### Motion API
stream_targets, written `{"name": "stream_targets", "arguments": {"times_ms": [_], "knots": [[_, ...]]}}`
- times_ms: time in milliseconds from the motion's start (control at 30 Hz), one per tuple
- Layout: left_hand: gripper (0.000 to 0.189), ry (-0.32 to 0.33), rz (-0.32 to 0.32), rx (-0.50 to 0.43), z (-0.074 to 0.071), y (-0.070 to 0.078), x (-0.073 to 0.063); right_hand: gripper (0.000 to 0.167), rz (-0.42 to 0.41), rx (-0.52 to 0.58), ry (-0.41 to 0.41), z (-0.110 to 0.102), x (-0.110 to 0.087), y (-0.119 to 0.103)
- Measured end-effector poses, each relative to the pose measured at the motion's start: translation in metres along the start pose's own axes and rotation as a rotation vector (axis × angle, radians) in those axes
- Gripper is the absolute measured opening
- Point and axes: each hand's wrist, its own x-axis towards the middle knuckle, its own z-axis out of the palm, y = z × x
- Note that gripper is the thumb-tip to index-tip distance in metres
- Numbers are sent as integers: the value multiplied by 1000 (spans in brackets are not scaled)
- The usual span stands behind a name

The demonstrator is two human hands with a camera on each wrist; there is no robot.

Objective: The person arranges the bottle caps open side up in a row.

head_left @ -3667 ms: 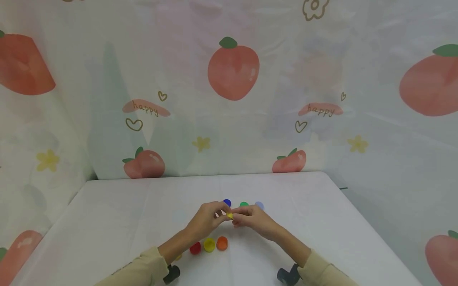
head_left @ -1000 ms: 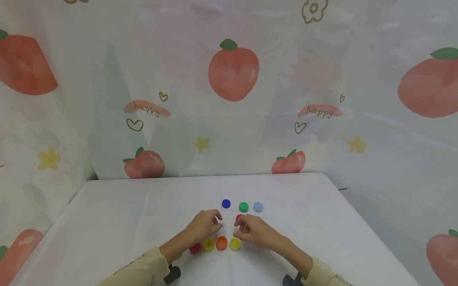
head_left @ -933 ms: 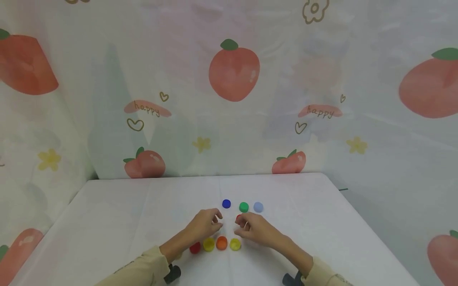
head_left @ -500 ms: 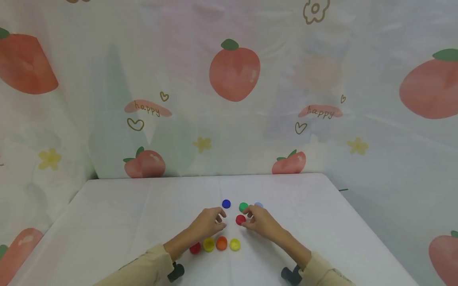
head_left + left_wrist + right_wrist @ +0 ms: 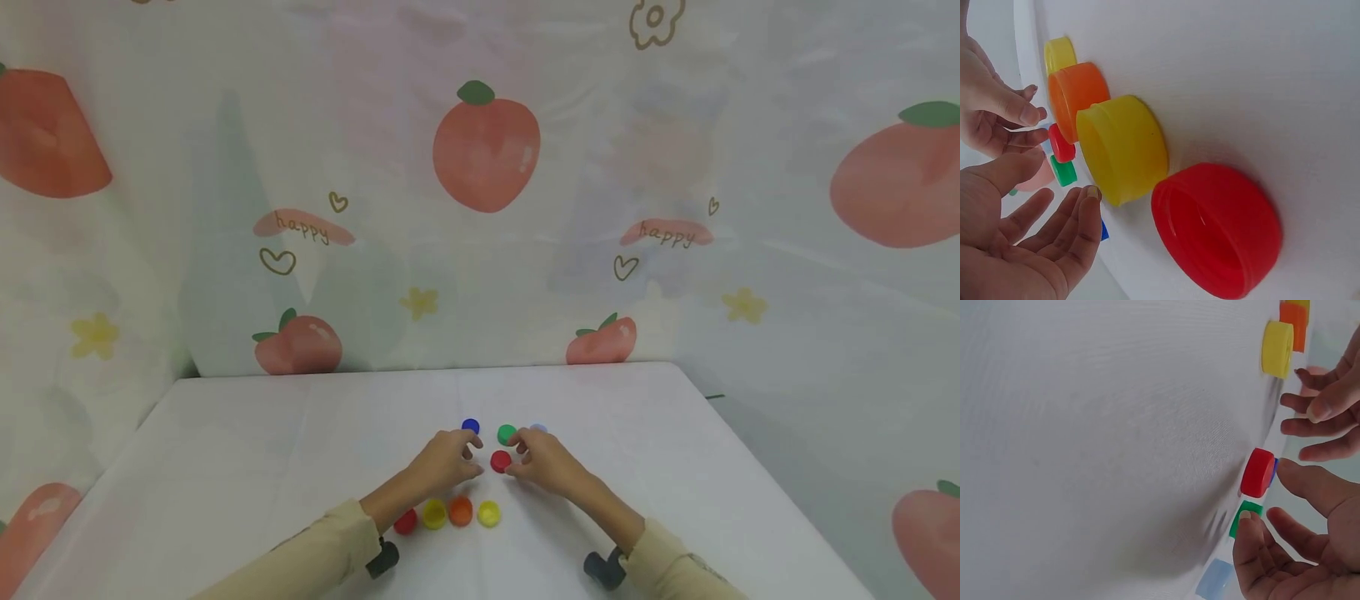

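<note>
Both hands hover over the middle of the table, fingers loosely bent, with nothing between them. Between the fingertips lies a small red bottle cap [image 5: 500, 461]. The thumb and fingers of my right hand [image 5: 551, 464] reach to its right edge, and in the right wrist view the thumb tip is close by the red cap [image 5: 1258, 473]. Behind those fingers sits a green cap [image 5: 507, 434]. My left hand [image 5: 444, 461] is to the left of the red cap, its fingertips apart from it, with a blue cap [image 5: 470, 425] just beyond.
A front row holds a red cap [image 5: 406, 522], a yellow cap [image 5: 434, 514], an orange cap [image 5: 461, 511] and another yellow cap [image 5: 489, 513]. Their hollow insides show in the left wrist view. A light blue cap [image 5: 538, 427], partly hidden, lies behind my right hand on the white table [image 5: 247, 467].
Earliest, both hands pinched a small yellow thing together; since then a yellow cap has appeared at the front row's right end. Hands have parted; the right moved back toward the green cap, the left slightly rightward.
</note>
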Motion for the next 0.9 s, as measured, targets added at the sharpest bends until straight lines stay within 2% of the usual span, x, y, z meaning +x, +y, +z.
{"name": "stream_targets", "arguments": {"times_ms": [267,533,700,900], "knots": [[33,-24,31,37,2,0,9,35,-2,19,-45,2,1,1],[30,-50,62,74,8,5,22,35,-4,-19,-41,6,4,4],[31,-68,62,122,9,5,29,34,-33,-23,-45,6,6,3],[30,-74,91,195,10,5,33,33,-32,-35,-44,8,7,3]]}}
